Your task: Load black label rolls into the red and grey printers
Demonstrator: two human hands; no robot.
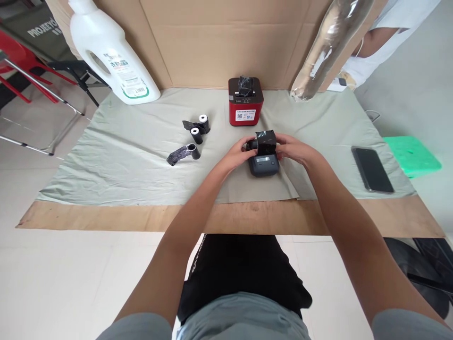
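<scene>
A small dark grey label printer (264, 164) sits on the pale green cloth (123, 160) in front of me, with a black roll (265, 140) at its open top. My left hand (238, 153) grips the roll's left side and the printer's edge, fingers curled. My right hand (293, 148) holds the right side of the roll, fingers curled around it. A red label printer (245, 101) stands just behind, with black tape showing in its top slot.
Three black rolls with white cores (194, 137) lie left of my hands. A white detergent bottle (111, 52) stands at the back left. A phone (372, 168) lies at the right, near a green stool (412, 155). A cardboard wall (219, 42) backs the cloth. Another person sits back right.
</scene>
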